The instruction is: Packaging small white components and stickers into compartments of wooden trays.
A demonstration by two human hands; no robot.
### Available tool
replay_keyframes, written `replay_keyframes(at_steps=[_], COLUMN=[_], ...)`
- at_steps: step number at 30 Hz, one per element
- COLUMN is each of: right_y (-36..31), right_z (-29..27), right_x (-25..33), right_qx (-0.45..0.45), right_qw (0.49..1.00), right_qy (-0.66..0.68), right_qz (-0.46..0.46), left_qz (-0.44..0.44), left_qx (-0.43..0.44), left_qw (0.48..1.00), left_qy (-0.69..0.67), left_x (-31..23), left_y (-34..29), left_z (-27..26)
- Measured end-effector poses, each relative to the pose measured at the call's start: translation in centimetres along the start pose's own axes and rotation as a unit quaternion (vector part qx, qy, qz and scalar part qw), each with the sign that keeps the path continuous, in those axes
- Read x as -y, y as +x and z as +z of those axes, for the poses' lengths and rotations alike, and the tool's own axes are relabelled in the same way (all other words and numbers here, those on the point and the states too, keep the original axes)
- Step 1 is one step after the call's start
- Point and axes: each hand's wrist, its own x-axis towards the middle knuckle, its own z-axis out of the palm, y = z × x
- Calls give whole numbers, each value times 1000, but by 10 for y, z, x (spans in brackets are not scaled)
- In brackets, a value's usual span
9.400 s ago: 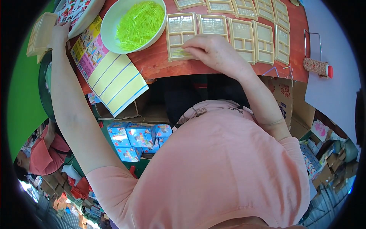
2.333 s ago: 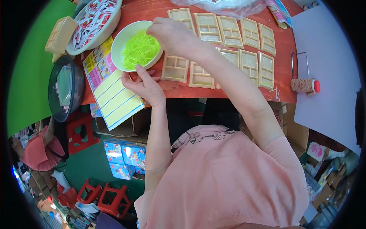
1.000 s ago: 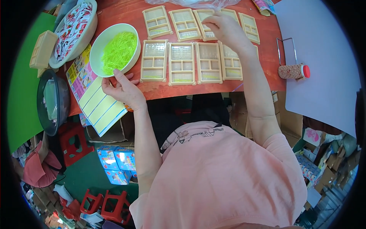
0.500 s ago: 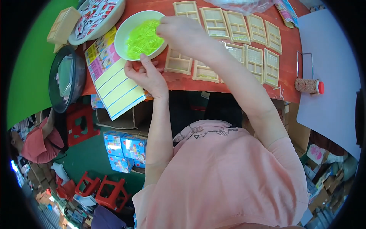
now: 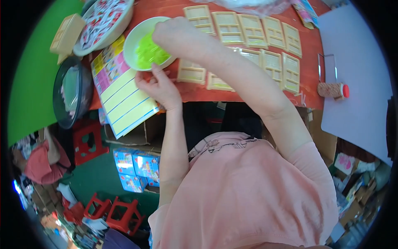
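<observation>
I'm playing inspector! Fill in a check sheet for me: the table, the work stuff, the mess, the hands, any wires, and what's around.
Surface: red table, green surface to the left, pale board to the right.
Job's things: white bowl of yellow-green plastic pieces; two rows of beige trays, some partly hidden.
Clutter: clear plastic bag at the far side; red-capped jar at the right; printed sheet by the bowl.
Hands: left hand has its thumb at the bowl's near rim; right hand is at the bowl, fingertips hidden.
Cables: nothing clearly seen.
Surroundings: blue boxes, red stools, another person at the left.
</observation>
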Motion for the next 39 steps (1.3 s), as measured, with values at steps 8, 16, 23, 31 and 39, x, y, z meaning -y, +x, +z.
replay_keyframes(at_steps=[8,16,23,31,39], right_y=[-119,-248,-169,16,36], right_z=[-15,3,2,51,51], right_x=[-86,-204,-138,-10,1], right_qx=[-73,29,-100,-41,41], right_qw=[980,926,964,993,996], right_qy=[-47,-64,87,99,75], right_qz=[180,371,232,46,22], left_qz=[6,17,2,4,-16], left_qx=[-14,-17,-29,-17,-27], left_qw=[999,998,998,1000,999], left_qy=[33,59,48,13,25], left_x=[1,-3,5,-2,-3], left_y=[-1,-3,5,-3,0], left_z=[-1,6,-1,3,-2])
